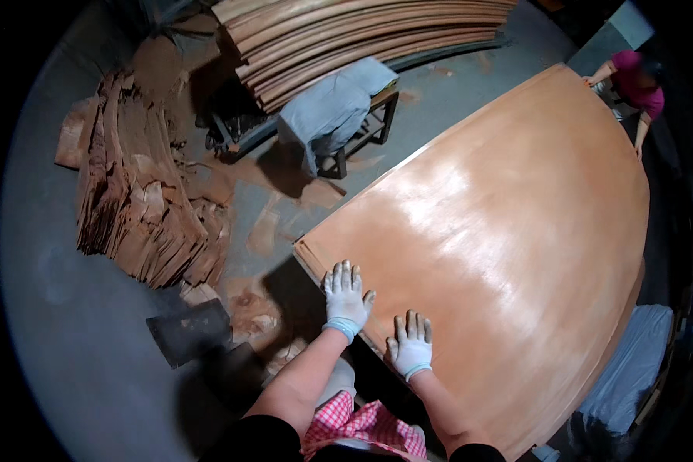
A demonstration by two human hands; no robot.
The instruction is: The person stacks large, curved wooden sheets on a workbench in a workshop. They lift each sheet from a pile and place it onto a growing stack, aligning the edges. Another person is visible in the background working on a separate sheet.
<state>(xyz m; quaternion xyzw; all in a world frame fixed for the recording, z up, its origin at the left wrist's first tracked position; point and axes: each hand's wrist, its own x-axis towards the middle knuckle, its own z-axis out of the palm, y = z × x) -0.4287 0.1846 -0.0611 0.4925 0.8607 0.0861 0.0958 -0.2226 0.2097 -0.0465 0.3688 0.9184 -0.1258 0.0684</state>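
From afar, I saw my left hand point(348, 304) and right hand point(410, 346) flat, fingers point(346, 276) slightly parted, gripping nothing, on the wood sheets point(516, 208), apparently steadying their near edge. These spread toward three o'clock; a co-worker point(645, 88) touched them at two o'clock.

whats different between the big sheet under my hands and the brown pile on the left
The big sheet looks smooth and flat, while the brown pile is ragged and layered. The sheet is lighter tan and shiny in places; the pile is darker and duller. Your left hand and right hand rest on the sheet; neither touches the pile. Both are brownish.
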